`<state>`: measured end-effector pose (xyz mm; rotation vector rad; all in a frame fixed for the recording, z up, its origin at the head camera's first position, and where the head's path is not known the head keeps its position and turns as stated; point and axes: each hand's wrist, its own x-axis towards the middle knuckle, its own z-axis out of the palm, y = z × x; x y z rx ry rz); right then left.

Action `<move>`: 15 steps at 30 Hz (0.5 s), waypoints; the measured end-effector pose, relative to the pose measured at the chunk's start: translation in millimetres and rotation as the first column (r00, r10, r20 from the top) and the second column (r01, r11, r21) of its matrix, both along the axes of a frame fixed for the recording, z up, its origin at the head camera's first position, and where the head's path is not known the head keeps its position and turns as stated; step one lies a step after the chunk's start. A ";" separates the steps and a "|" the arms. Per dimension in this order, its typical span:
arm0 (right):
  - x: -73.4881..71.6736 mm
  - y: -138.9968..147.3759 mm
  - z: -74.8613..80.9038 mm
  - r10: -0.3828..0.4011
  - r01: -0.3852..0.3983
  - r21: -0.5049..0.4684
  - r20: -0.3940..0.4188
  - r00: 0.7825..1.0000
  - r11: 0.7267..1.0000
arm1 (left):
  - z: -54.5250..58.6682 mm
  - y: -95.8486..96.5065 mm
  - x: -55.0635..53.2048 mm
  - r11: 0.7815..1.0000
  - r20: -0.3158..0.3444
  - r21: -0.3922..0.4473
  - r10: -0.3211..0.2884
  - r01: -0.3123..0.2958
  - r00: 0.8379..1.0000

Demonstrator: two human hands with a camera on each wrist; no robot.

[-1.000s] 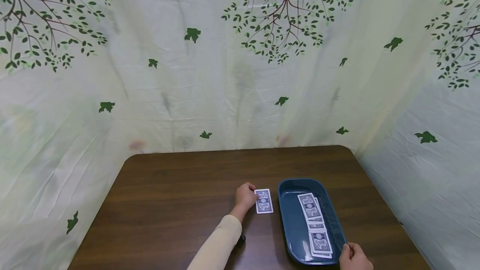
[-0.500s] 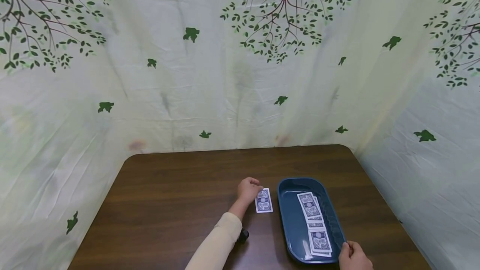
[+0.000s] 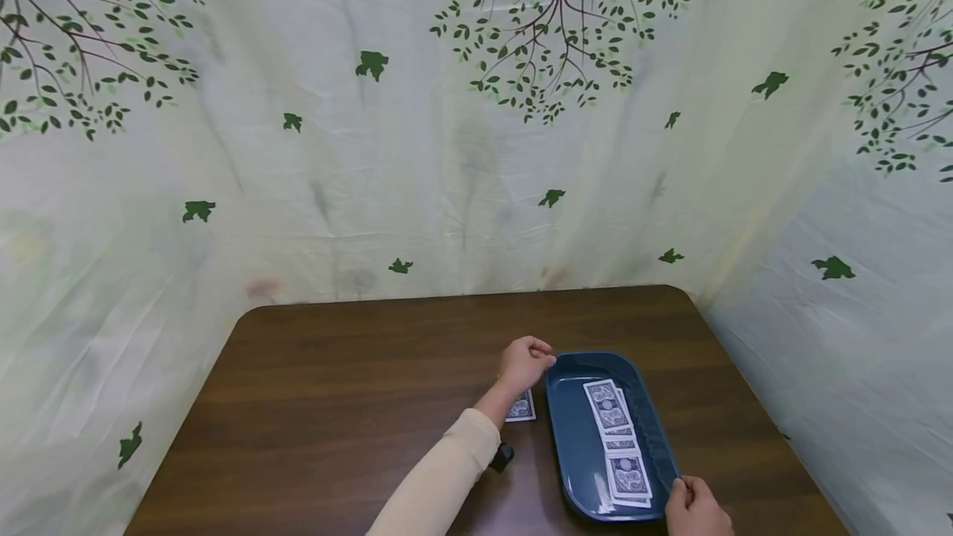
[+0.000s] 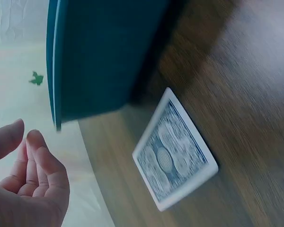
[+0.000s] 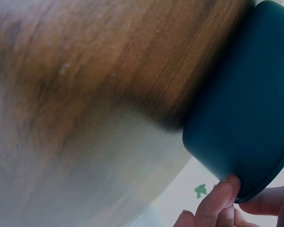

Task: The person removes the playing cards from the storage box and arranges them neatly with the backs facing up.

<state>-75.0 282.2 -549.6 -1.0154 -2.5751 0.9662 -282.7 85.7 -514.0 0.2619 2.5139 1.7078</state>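
Note:
In the head view, my left hand (image 3: 525, 364) hovers by the far left corner of a dark blue tray (image 3: 575, 428). Its fingers are loosely bent and hold nothing; the left wrist view shows the thumb and index fingertips slightly apart, short of the tray rim. A single playing card (image 4: 175, 153) lies back up on the table left of the tray, partly hidden by my left wrist in the head view. My right hand (image 3: 697, 508) pinches the tray's near right rim between thumb and fingers. Inside the tray, several overlapping playing cards (image 3: 629, 476) lie back up in a lengthwise row.
The brown wooden table (image 3: 335, 404) extends left of the tray and behind it. A pale cloth (image 3: 462, 147) printed with leaves and branches hangs behind the table and along its sides. A small black object (image 3: 502, 457) shows at my left wrist.
My left hand has left the single card and moved right and away from me to the tray's corner. My right hand keeps its pinch on the rim. The head view has shifted slightly.

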 end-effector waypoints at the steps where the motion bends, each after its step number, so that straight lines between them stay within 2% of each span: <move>1: -0.1 -0.4 0.2 -0.001 0.001 -0.001 0.000 1.000 1.000 | 1.1 3.1 0.7 1.000 0.003 0.000 -0.007 0.007 1.000; 8: -0.9 -1.2 0.6 -0.009 0.009 -0.005 0.006 1.000 1.000 | 3.0 23.1 5.2 0.998 0.038 0.015 -0.061 0.060 0.997; 12: -0.9 -1.6 0.1 -0.013 0.013 0.005 -0.004 1.000 1.000 | -2.7 35.0 7.5 0.995 0.060 0.025 -0.095 0.094 0.994; 15: -0.9 -2.1 -0.7 -0.011 0.011 0.012 -0.007 1.000 1.000 | -7.8 42.4 10.6 0.993 0.046 0.000 -0.122 0.122 0.991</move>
